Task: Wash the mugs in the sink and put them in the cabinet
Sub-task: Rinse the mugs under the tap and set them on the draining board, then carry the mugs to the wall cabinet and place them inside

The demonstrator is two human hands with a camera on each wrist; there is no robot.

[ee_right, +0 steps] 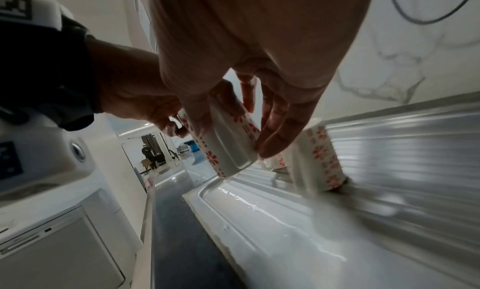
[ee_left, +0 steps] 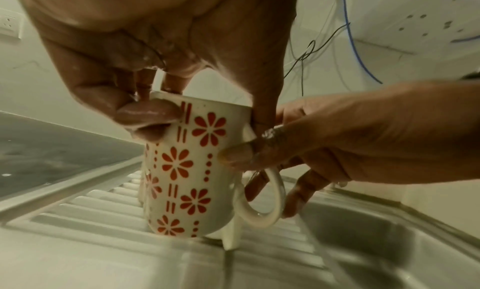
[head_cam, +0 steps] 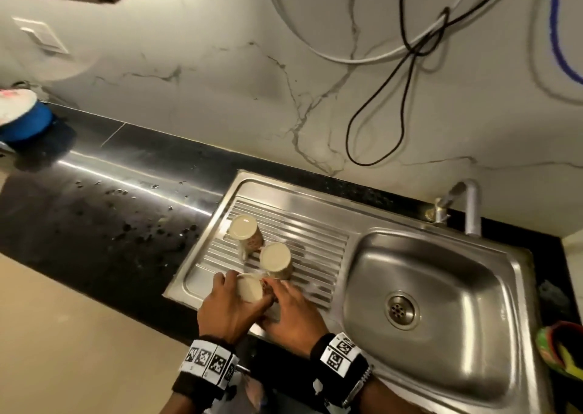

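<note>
Mugs: three point(head_cam: 243, 231) inverted on drainboard point(head_cam: 318, 243); both hands point(head_cam: 225, 311) grip one.

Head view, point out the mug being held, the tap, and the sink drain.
held mug point(head_cam: 249, 288): head view, its upturned base.
tap point(head_cam: 472, 205): head view, its upright pipe.
sink drain point(head_cam: 401, 310): head view, strainer centre.

I see a black table point(head_cam: 94, 211) spotted with water drops, with a steel sink unit point(head_cam: 315, 199) set into it. On the ribbed drainboard point(head_cam: 315, 240) two mugs stand upside down: one point(head_cam: 244, 231) far left, one point(head_cam: 275, 258) just beside it. A third mug point(head_cam: 250, 288) sits nearest me, held by both hands.
</note>
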